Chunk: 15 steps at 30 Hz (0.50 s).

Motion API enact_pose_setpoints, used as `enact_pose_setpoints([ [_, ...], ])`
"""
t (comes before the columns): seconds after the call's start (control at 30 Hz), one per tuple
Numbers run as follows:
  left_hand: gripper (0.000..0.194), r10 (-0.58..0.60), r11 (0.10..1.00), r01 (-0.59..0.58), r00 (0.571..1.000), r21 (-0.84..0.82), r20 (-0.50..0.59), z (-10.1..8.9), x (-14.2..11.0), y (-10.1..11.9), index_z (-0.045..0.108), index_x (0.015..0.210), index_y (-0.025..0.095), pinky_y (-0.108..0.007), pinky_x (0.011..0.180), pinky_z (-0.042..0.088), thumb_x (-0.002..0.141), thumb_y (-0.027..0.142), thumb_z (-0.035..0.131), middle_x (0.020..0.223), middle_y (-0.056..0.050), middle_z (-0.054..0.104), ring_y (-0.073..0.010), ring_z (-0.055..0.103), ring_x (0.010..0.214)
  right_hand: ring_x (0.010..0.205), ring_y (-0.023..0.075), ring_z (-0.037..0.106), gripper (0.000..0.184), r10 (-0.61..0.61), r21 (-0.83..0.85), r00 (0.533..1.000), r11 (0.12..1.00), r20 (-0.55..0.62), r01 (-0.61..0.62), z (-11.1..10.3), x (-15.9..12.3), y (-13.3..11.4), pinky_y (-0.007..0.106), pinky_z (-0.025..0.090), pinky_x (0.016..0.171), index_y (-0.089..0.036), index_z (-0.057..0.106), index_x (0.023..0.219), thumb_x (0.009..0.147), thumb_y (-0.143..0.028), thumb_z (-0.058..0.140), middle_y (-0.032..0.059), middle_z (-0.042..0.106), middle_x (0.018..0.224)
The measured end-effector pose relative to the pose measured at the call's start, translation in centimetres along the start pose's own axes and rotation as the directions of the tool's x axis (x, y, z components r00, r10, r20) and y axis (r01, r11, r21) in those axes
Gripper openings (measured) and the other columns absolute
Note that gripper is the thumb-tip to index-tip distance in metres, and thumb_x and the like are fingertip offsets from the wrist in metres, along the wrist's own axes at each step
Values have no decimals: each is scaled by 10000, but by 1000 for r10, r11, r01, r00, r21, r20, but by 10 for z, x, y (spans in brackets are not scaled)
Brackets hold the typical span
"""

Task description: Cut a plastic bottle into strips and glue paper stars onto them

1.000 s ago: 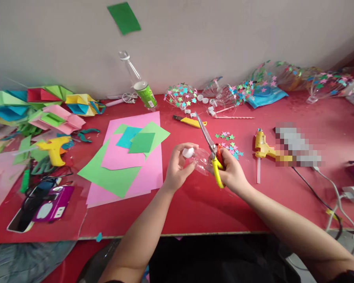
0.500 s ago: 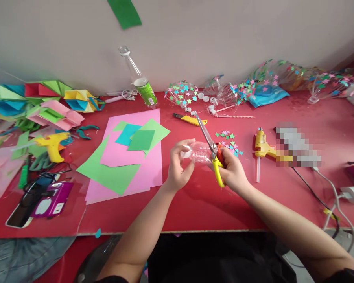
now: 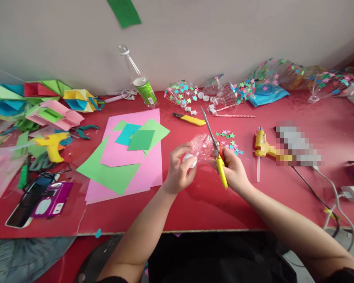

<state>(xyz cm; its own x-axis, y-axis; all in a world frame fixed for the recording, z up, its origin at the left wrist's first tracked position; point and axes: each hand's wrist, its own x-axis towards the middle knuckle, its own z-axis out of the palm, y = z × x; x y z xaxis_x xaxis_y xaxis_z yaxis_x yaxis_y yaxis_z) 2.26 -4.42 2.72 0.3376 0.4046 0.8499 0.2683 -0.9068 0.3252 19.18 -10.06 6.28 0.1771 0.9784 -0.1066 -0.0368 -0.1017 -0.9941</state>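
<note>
My left hand (image 3: 180, 167) is closed around the white-capped neck of a clear plastic bottle piece (image 3: 202, 144), its ribbed body tilted up and away from me. Wrapped round the yellow and orange handles of a pair of scissors (image 3: 214, 143) is my right hand (image 3: 232, 167). The blades point up and to the left, close beside the bottle piece's right side; I cannot tell whether they touch it. Just beyond lie small paper stars (image 3: 228, 142) in several colours and a yellow utility knife (image 3: 191, 119).
Pink and green paper sheets (image 3: 124, 169) lie to the left. A tall clear bottle (image 3: 144, 92) leans near the wall, by star-covered plastic pieces (image 3: 181, 93). One yellow glue gun (image 3: 262, 145) is at right, another glue gun (image 3: 54, 146) at left. Cables (image 3: 338, 196) trail off the right side.
My left hand has turned the bottle piece: its cap has dropped towards me and its body now slants upward. The scissors have tilted more upright in my right hand, their handles nearer together.
</note>
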Motion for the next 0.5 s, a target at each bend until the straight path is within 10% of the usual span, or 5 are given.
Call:
enact_pose_setpoints([
  [0.5,459,31,999,-32,999,16,45,3,5,8,442,1193,233,-467,902,565,802,63,612,1127,-93,542,-242,587,1127,404,59,381,271,69,133,996,989,-61,-60,-1,-2,-2,220,309,396,-208,577,755,632,-366,759,-94,472,555],
])
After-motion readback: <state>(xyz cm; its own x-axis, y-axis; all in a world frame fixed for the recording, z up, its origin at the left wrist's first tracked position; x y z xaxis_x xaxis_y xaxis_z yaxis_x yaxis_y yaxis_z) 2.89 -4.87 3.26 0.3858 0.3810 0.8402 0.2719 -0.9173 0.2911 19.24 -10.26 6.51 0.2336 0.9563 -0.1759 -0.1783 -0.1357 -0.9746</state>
